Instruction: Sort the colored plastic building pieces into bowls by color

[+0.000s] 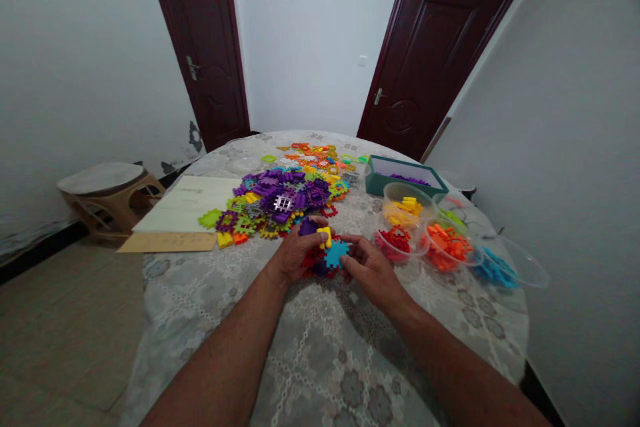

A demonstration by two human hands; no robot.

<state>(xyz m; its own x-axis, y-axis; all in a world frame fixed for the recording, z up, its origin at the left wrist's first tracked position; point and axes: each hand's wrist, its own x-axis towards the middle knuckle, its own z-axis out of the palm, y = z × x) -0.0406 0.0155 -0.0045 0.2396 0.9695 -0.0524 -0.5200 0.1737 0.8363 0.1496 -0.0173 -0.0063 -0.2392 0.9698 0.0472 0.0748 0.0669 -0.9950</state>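
My left hand (292, 255) is closed on a small yellow plastic building piece (325, 236), pinched near the thumb. A dark purple toothed piece (307, 227) shows at its fingertips; whether the hand grips that too I cannot tell. Between thumb and fingers, my right hand (374, 271) has a blue gear-shaped building piece (337, 254), close to the yellow one. Red and purple pieces (314, 265) lie beneath and behind both hands, partly hidden. Just beyond the hands rises a large heap of mixed gear-shaped pieces (283, 203), mostly purple, green and yellow.
To the right stand clear round tubs holding yellow pieces (407, 208), red pieces (395, 243), orange pieces (447, 243) and blue pieces (496, 268). Behind them is a green box (375, 177) with purple pieces inside. A pale board (187, 203) lies left, near a stool (107, 197).
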